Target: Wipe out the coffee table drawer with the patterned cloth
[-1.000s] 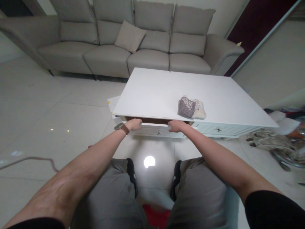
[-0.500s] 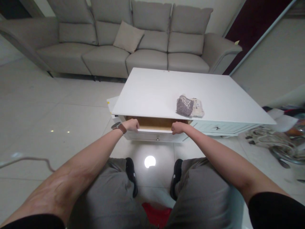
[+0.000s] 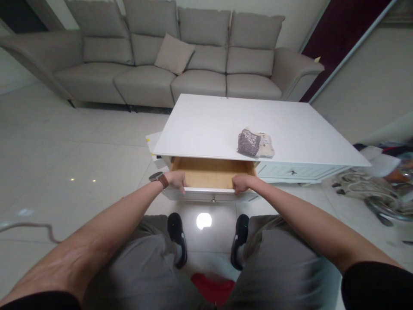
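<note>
A white coffee table (image 3: 206,125) has its left drawer (image 3: 209,172) pulled out, showing a bare wooden inside. My left hand (image 3: 177,180), with a watch on the wrist, is closed over the left part of the drawer's front edge. Over the right part of the same edge my right hand (image 3: 241,184) is closed too. The drawer's small metal knob (image 3: 213,199) sits between and below the hands, untouched. On the tabletop, near the front edge, lies a folded grey and cream cloth bundle (image 3: 254,143).
Behind the table stands a long grey sofa (image 3: 200,86) with a beige cushion (image 3: 174,54). A second, closed drawer (image 3: 290,172) is at the right. Cords and assorted items (image 3: 361,185) lie on the floor at the far right. A red object (image 3: 213,289) is between my legs.
The drawer has come further out toward me, with both hands moving along on its front edge. More of its wooden bottom shows.
</note>
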A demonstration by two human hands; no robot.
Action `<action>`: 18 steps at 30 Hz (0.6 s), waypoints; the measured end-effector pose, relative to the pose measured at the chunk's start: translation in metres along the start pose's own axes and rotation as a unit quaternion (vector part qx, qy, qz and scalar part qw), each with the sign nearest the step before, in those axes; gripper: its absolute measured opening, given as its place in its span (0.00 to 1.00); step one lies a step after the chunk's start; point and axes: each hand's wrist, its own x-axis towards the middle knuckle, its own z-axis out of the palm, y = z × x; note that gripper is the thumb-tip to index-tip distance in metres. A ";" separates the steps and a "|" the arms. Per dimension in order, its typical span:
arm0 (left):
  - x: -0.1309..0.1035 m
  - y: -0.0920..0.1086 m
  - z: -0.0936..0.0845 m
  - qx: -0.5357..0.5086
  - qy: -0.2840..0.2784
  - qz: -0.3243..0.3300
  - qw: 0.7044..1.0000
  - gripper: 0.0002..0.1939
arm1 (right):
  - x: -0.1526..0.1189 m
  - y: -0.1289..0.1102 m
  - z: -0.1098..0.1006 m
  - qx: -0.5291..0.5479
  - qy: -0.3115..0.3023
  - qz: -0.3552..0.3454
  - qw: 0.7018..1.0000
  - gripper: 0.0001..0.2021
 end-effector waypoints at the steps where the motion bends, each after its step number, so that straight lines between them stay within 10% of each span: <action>1: -0.002 0.001 0.002 0.005 0.009 0.006 1.000 0.14 | -0.003 -0.003 0.002 -0.010 0.008 -0.001 1.000 0.16; 18: -0.034 0.016 0.041 -0.013 0.007 -0.010 1.000 0.13 | -0.042 -0.044 0.025 -0.034 0.001 -0.015 0.999 0.19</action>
